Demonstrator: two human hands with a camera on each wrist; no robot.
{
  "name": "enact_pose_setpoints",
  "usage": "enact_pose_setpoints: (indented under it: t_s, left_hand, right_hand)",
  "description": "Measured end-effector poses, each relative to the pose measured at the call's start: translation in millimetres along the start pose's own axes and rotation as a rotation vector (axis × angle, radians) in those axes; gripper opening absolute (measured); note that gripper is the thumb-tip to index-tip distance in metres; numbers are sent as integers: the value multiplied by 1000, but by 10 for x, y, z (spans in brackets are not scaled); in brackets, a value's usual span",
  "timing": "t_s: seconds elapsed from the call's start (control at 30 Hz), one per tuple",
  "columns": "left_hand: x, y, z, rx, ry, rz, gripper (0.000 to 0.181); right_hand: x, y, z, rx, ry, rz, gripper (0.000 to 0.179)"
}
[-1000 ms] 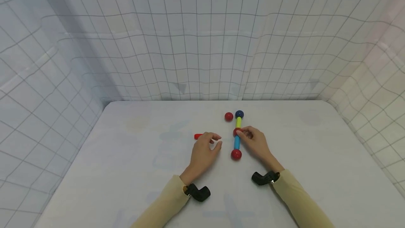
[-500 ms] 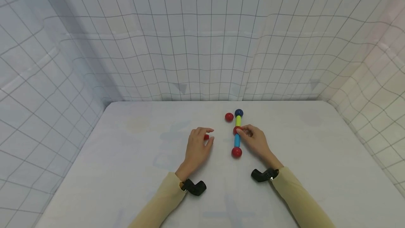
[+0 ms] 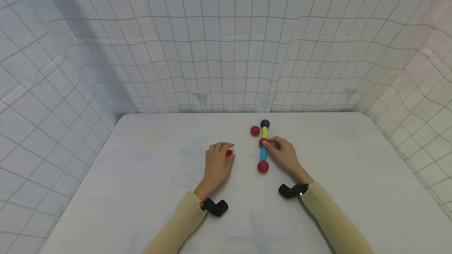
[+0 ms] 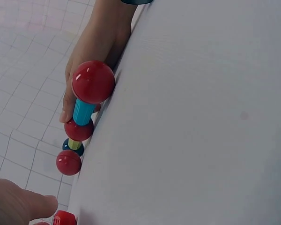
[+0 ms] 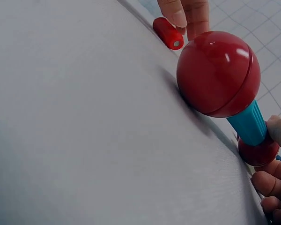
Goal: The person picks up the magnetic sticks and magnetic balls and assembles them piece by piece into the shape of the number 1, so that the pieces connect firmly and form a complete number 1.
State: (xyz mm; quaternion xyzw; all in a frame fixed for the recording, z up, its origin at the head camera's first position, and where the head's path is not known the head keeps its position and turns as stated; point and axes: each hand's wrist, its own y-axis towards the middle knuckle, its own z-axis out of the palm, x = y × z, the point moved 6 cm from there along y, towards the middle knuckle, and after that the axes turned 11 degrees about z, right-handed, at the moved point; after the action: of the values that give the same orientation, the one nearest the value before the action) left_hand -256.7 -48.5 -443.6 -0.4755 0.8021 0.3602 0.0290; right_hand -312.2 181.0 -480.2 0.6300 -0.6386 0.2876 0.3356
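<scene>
My right hand [image 3: 283, 154] pinches the middle red ball [image 5: 257, 151] of a straight magnetic stick-and-ball chain between thumb and fingers. From that ball a blue rod [image 3: 263, 154] runs to a larger-looking near red ball [image 3: 263, 166]. On its far side a yellow-green rod [image 3: 264, 132] leads to a dark blue ball [image 3: 265, 123]. My left hand [image 3: 216, 163] is over a short red rod [image 5: 168, 33] with a metal disc in its end. Its thumb and fingers are parted around the rod, which lies on the table; part of the rod is hidden under the hand.
A loose red ball [image 3: 255, 130] rests on the table left of the chain's far end. The white table [image 3: 141, 183] is bordered by hanging white sheets with a dark grid [image 3: 226, 50] at the back and sides. Both wrists wear black camera mounts [image 3: 216, 207].
My left hand has moved left and slightly away from me, over the red rod. My right hand and the chain have shifted a little farther from me.
</scene>
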Motion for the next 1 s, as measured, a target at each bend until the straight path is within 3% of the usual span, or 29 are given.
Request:
enact_pose_setpoints:
  t_s: [0.63,1.0]
  left_hand:
    - [145,-27,0,43,22,-51,25]
    - [148,-29,-17,41,59,-29,20]
  right_hand:
    - [-5,94,5,0,-34,-8,43]
    - [-23,117,17,-17,-37,-27,42]
